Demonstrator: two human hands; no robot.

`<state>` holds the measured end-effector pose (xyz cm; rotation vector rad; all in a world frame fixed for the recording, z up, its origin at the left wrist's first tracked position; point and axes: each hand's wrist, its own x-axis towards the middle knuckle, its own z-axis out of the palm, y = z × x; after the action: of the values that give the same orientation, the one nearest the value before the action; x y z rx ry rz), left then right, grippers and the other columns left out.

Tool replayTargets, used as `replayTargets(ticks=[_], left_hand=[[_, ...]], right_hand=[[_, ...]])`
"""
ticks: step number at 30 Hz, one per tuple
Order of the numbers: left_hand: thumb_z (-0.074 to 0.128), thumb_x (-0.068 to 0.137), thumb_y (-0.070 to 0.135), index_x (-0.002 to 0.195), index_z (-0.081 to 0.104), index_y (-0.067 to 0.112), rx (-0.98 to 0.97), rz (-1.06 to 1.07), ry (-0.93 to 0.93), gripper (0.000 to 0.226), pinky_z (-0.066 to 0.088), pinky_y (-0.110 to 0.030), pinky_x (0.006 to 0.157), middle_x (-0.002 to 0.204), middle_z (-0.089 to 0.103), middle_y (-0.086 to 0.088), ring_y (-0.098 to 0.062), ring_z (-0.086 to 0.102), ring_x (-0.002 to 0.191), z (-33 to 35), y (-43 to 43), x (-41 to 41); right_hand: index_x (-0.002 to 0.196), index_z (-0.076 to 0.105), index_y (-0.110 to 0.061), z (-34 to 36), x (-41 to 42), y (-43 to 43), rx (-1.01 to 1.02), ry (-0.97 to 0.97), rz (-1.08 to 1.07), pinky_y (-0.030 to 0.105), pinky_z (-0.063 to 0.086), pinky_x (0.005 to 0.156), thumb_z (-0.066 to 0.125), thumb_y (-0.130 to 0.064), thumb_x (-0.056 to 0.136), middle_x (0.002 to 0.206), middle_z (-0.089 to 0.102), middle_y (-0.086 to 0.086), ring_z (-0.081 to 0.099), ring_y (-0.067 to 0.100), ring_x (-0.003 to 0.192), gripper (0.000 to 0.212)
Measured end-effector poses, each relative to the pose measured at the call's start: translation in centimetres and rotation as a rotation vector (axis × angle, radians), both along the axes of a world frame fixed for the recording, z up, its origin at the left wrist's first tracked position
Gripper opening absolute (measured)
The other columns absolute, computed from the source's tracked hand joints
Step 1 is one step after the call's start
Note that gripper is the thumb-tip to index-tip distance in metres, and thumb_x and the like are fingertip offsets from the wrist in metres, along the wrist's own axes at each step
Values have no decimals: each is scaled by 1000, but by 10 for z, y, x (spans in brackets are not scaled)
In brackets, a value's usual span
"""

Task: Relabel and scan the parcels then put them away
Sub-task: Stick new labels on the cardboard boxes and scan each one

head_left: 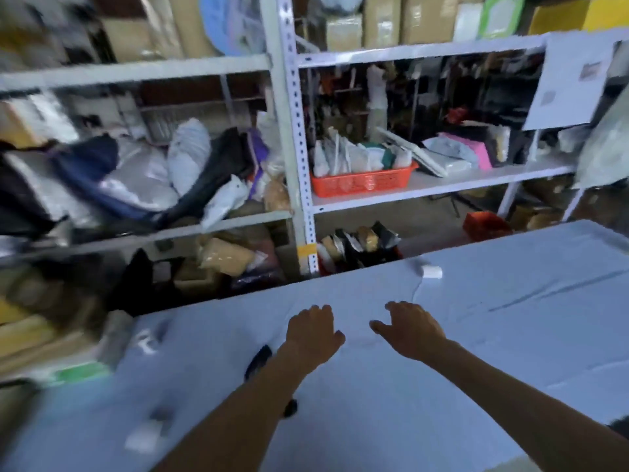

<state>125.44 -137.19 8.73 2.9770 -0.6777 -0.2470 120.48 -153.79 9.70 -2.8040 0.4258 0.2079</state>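
Seemingly the step in hand was fetching a parcel to the desk (pixel 510 335), since neither hand held one. The left hand (pixel 313 332) and right hand (pixel 413 332) hovered side by side just above the blue cover, palms down, their fingers (pixel 318 311) loosely apart and gripping nothing, the thumbs pointing toward each other. The parcels (pixel 143 178) lay on the shelves (pixel 296 131) beyond the desk's far edge: soft bags heaped in the left bay, and flat packets stood on edge in a red basket (pixel 360 183) in the right bay. A small white roll (pixel 433 271), probably the labels, sat near the far edge of the desk, beyond the right hand. A dark tool (pixel 259 361), too blurred to name, lay beside the left forearm. To do this well, I judged it best to take one parcel at a time, and from the top of the heap, because the slack bags leaned on each other and a pull from below could have spilled them off the shelf. A packet from the basket would lift out more cleanly, drawn straight up. The parcel should then be laid flat between the hands, old label upward, with the roll and the tool within reach.
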Motion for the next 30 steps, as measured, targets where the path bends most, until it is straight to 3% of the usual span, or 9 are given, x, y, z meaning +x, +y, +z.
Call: replayTargets(ticks=[12, 17, 20, 24, 30], left_hand=[[46, 93, 44, 124, 45, 10, -47, 717, 67, 46, 40, -35, 90, 126, 51, -10, -29, 52, 116, -5, 334, -66], [45, 93, 45, 122, 46, 10, -76, 842, 126, 46, 42, -35, 86, 125, 52, -11, -30, 52, 114, -26, 425, -92], [45, 93, 46, 129, 44, 12, -127, 906, 168, 50, 41, -35, 93, 131, 50, -9, -28, 49, 120, -39, 469, -96], [48, 92, 46, 130, 47, 13, -163, 931, 194, 50, 43, -36, 95, 131, 52, -9, -28, 50, 121, -53, 517, -90], [49, 92, 43, 119, 52, 11, -188, 953, 219, 42, 44, -34, 84, 122, 57, -10, -30, 55, 114, -66, 566, -62]], right_hand=[[143, 36, -11, 13, 41, 317, 115, 47, 627, 31, 30, 106, 40, -50, 97, 148, 38, 6, 38, 24, 134, 60], [131, 47, -3, 1, 31, 420, 193, 98, 660, 35, 39, 100, 48, -47, 95, 135, 51, 12, 50, 25, 121, 57], [127, 51, -4, -8, 30, 465, 244, 105, 663, 34, 42, 96, 52, -46, 93, 128, 56, 12, 53, 24, 114, 54], [128, 50, -6, -18, 40, 514, 239, 139, 642, 33, 41, 96, 51, -48, 92, 131, 53, 12, 51, 26, 118, 55], [131, 47, -7, -33, 68, 564, 261, 190, 589, 32, 39, 96, 49, -48, 93, 136, 49, 12, 48, 28, 122, 56]])
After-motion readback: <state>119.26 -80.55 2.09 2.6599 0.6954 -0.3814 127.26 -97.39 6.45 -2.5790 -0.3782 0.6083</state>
